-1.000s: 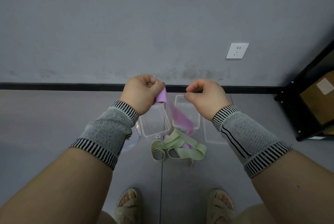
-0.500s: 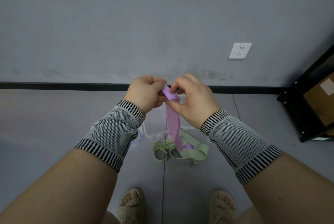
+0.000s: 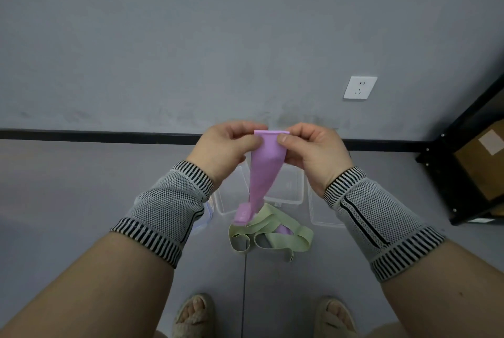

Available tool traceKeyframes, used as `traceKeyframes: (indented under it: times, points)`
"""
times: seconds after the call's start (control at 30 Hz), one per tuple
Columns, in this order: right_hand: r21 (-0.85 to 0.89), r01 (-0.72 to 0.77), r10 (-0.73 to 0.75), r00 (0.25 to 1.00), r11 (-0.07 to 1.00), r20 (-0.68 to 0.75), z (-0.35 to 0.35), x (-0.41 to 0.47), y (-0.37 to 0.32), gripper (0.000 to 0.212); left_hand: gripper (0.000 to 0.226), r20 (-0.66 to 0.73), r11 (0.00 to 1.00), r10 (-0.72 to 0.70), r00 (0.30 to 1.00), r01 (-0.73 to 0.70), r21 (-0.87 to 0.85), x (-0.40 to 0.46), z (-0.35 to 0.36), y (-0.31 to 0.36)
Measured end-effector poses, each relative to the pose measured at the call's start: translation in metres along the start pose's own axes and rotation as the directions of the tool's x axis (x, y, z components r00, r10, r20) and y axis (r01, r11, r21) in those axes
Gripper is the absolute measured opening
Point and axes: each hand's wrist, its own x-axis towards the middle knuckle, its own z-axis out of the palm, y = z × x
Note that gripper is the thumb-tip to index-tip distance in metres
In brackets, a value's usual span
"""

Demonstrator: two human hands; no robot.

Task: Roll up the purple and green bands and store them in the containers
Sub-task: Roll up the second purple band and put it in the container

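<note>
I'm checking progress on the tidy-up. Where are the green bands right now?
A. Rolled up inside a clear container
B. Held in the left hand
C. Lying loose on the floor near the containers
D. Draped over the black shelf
C: the green bands lie unrolled on the floor beside the clear containers, while both hands hold only the purple band.

A single head-worn camera looks forward and steeply down from standing height, wide-angled, at the floor (image 3: 81,201) where it meets the wall (image 3: 191,37). The left hand (image 3: 226,146) and right hand (image 3: 313,152) sit close, centre frame; feet edge the bottom.
</note>
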Motion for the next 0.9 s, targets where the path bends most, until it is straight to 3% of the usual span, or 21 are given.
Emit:
traceKeyframes:
  times: [0.17, 0.37, 0.6, 0.9]
  points:
    - [-0.132, 0.037, -0.042, 0.999, 0.991, -0.034, -0.0032, 0.0015, 0.0025, 0.017, 0.002, -0.046, 0.997, 0.062, 0.997, -0.064, -0.035, -0.0004, 0.0016, -0.0013]
    - [-0.351, 0.173, -0.186, 0.983, 0.920, -0.002, -0.0016, -0.0010, 0.0035, 0.014, 0.010, -0.085, 0.991, 0.129, 0.988, -0.125, 0.052, 0.0015, 0.0025, -0.0049]
    - [-0.354, 0.223, -0.228, 0.973, 0.908, 0.028, -0.0047, -0.0026, -0.0016, 0.016, 0.012, -0.085, 0.961, 0.237, 0.968, -0.220, 0.168, 0.0024, 0.0012, -0.0062]
    - [-0.264, 0.196, -0.203, 0.979, 0.944, 0.001, -0.0039, -0.0013, -0.0008, 0.019, 0.010, -0.028, 0.974, 0.208, 0.978, -0.204, 0.103, -0.0005, 0.0060, -0.0044]
